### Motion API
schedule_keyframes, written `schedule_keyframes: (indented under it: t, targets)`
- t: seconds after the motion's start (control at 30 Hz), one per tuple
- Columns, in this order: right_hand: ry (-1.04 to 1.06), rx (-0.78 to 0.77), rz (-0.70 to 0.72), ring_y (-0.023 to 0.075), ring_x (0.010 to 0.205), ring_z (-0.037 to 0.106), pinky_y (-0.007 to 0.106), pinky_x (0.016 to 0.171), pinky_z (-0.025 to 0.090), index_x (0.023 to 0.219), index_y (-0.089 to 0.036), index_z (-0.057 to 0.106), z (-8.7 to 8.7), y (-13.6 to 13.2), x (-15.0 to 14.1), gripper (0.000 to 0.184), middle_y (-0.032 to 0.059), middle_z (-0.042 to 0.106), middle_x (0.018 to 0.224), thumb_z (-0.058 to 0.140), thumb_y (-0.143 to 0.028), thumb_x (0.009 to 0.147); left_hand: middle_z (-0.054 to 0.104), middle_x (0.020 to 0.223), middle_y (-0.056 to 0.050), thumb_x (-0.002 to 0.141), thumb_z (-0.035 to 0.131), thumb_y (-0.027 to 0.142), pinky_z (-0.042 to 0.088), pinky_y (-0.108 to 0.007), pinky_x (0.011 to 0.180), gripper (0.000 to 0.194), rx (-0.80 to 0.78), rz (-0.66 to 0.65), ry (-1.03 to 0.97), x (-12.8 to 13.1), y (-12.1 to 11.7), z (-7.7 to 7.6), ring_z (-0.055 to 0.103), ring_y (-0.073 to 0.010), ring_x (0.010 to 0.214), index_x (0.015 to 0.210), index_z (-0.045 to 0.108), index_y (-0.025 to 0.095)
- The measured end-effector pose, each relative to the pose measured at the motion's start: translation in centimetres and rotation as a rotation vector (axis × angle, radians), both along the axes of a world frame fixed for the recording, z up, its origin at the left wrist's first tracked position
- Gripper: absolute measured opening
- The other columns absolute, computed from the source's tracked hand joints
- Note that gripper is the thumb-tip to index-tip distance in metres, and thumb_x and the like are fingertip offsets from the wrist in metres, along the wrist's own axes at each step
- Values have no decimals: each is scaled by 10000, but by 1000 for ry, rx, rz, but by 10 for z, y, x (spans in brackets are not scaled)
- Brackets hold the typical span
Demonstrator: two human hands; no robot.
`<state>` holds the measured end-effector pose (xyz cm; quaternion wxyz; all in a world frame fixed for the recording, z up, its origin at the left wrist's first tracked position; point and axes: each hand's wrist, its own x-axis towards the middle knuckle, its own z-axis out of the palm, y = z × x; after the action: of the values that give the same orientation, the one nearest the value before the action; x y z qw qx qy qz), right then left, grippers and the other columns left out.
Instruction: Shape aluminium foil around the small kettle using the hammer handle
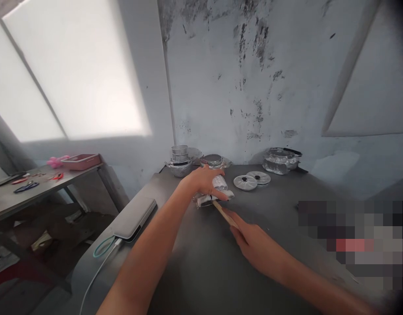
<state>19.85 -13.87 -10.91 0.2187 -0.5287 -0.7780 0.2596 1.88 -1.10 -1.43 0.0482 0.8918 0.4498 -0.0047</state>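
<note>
My left hand (204,180) lies over a crumpled white and silvery bundle (220,183), thumb and fingers spread to either side and gripping it. What the bundle is made of I cannot make out. A flat whitish strip (206,200) with a dark edge sticks out under that hand. In my right hand (249,236) is a light wooden stick (226,214), held between closed fingers. Its far tip meets the whitish strip just below my left thumb; whether it goes inside is hidden.
Two round lids with black knobs (245,183) overlap to the right. Against the wall stand plastic-wrapped pots (280,161) and a steamer pot (180,159). A white power bank (135,216) with a cable lies left. A side table holds a pink tray (81,162) and scissors (26,187).
</note>
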Motion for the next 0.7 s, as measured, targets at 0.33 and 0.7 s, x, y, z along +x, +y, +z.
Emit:
schedule_keyframes:
  t: [0.33, 0.7]
  targets:
    - [2, 25, -3, 185, 676, 643, 299, 699, 438, 1457, -370, 242, -1, 0, -2, 525, 3, 677, 806, 292, -293, 940, 329, 1434, -106, 569, 592, 836, 464, -440, 800, 1008, -12, 1, -6, 1, 0, 0, 453, -406, 1167, 1417, 272, 396]
    - [8, 53, -27, 185, 658, 640, 292, 663, 441, 1476, -348, 209, 2, -1, -2, 545, 6, 680, 795, 281, -293, 939, 355, 1406, -110, 560, 591, 844, 449, -452, 822, 1018, -2, 0, -3, 2, -3, 0, 457, -405, 1155, 1415, 278, 390]
